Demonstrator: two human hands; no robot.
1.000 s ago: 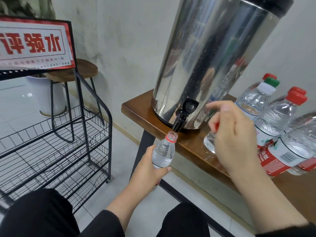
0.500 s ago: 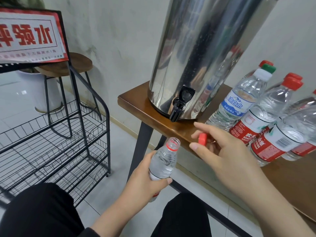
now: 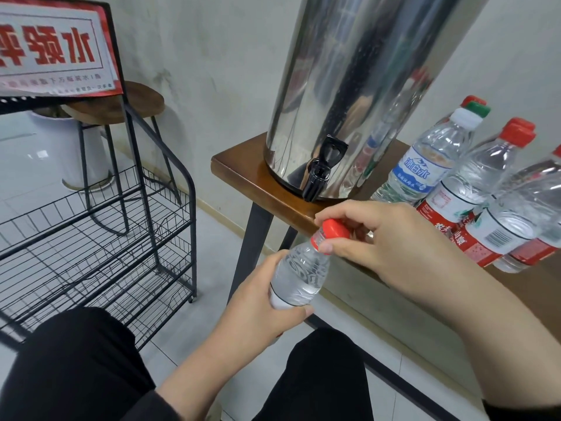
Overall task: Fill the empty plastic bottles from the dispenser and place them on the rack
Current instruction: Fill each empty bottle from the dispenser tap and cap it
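My left hand (image 3: 258, 302) grips a small clear water bottle (image 3: 299, 276) around its lower body, tilted a little to the right, below the table edge. My right hand (image 3: 391, 247) pinches the red cap (image 3: 335, 230) with thumb and fingers, and the cap sits on the bottle's neck. The steel dispenser (image 3: 358, 86) stands on the brown table (image 3: 243, 174); its black tap (image 3: 318, 177) hangs over the edge, above and apart from the bottle. The black wire rack (image 3: 100, 238) stands to the left on the floor.
Several capped plastic bottles (image 3: 473, 189) crowd the table to the right of the dispenser. A round wooden stool (image 3: 121, 104) and a white pot stand behind the rack. A red-and-white sign (image 3: 54, 47) tops the rack. My dark-trousered knees fill the bottom.
My left hand lowered the bottle away from under the tap. My right hand brought the red cap over from the table and set it on the bottle's neck.
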